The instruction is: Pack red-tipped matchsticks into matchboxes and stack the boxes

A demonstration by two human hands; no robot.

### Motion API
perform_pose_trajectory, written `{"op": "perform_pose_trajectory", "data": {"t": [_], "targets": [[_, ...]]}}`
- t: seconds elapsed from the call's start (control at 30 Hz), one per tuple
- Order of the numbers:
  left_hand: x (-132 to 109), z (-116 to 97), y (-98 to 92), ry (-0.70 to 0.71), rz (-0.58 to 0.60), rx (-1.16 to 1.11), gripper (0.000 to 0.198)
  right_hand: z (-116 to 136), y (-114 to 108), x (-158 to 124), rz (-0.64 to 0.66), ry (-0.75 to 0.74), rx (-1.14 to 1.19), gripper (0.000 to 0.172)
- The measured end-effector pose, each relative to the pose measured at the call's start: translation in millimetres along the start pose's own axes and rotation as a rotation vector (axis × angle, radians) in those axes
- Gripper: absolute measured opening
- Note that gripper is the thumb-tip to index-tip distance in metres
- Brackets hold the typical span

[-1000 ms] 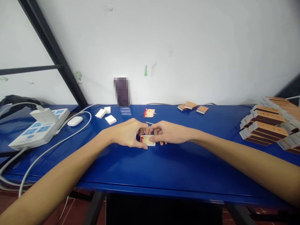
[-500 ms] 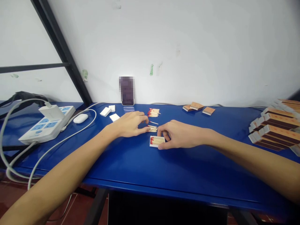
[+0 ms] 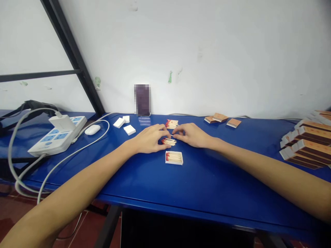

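Note:
My left hand [image 3: 152, 138] rests on the blue table with thumb and forefinger apart, curved around the left side of a small pile of red-headed matches [image 3: 169, 142]. Across from it, my right hand [image 3: 192, 135] has its thumb and forefinger pinched at a single match [image 3: 172, 135], mostly covered by the fingertips. Just beyond the fingers lies a second pile of matches [image 3: 172, 124]. Nearer to me sits a white matchbox tray [image 3: 174, 163] filled with matches, red heads to the left, touched by neither hand.
White box pieces [image 3: 129, 130] and a propped phone [image 3: 143, 100] are behind my left hand. Brown matchbox sleeves [image 3: 234, 123] lie back right, with stacked matchboxes [image 3: 310, 144] at far right. A power strip [image 3: 57, 137], cables and a white case [image 3: 92, 129] occupy the left.
My right hand has let go of the matchbox tray and moved away from me to the single match. My left hand has shifted slightly right around the near pile.

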State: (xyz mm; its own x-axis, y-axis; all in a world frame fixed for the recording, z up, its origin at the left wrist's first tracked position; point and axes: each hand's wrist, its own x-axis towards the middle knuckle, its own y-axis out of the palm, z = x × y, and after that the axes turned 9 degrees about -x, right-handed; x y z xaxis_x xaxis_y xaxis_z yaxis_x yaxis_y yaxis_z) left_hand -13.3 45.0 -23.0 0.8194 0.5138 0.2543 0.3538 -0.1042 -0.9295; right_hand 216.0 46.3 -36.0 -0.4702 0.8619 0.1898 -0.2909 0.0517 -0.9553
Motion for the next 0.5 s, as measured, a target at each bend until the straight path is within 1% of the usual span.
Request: {"op": "perform_pose_trajectory", "data": {"t": [0.07,0.17,0.33,0.4,0.5], "targets": [[-0.3,-0.4,1.3,0.041,-0.001,0.002,0.027,3.3,5.8,2.8,-0.027,-0.012,0.016,0.026],[-0.6,-0.4,1.6,0.063,-0.005,0.002,0.023,5.8,7.2,2.1,-0.043,-0.04,0.052,0.025],[-1.0,-0.7,0.6,0.075,-0.002,-0.044,0.02,5.4,-3.9,-5.3,0.06,-0.126,0.178,0.03],[-1.2,-0.8,0.4,0.05,0.0,-0.029,0.022,6.9,-8.4,-8.5,0.097,-0.128,0.199,0.033],[-1.4,-0.1,0.2,-0.012,0.013,-0.002,0.032,10.6,-10.3,-12.6,0.106,-0.108,0.177,0.038]]}}
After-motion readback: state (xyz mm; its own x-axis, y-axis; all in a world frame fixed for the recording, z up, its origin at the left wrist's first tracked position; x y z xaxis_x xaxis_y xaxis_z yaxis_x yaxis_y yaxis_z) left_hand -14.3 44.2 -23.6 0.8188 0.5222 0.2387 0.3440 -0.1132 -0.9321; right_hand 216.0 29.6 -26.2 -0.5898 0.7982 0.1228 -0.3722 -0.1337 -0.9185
